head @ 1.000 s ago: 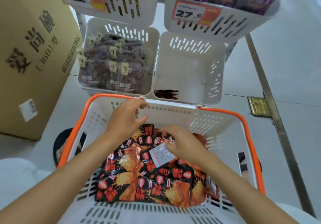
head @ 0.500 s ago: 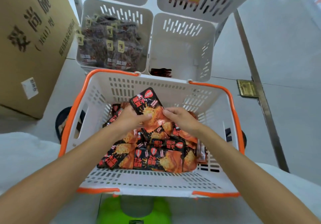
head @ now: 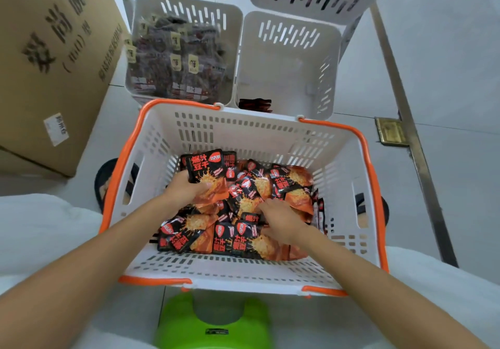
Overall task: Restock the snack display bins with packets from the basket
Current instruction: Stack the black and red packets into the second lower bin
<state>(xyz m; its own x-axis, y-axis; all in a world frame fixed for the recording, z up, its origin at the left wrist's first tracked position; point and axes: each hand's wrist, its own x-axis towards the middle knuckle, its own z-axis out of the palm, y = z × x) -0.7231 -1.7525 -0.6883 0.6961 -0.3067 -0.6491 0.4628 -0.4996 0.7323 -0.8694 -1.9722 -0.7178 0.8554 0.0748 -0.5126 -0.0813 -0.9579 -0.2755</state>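
Two hands in basket [head: 371, 175], L hand [head: 186, 192] fingers [head: 203, 186] clamped on pkt [head: 205, 168], R hand [head: 281, 221] curled in pile [head: 243, 245], grip unclear

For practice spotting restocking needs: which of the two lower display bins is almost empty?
The lower right bin: only a few dark packets at its front; the lower left bin is piled full.
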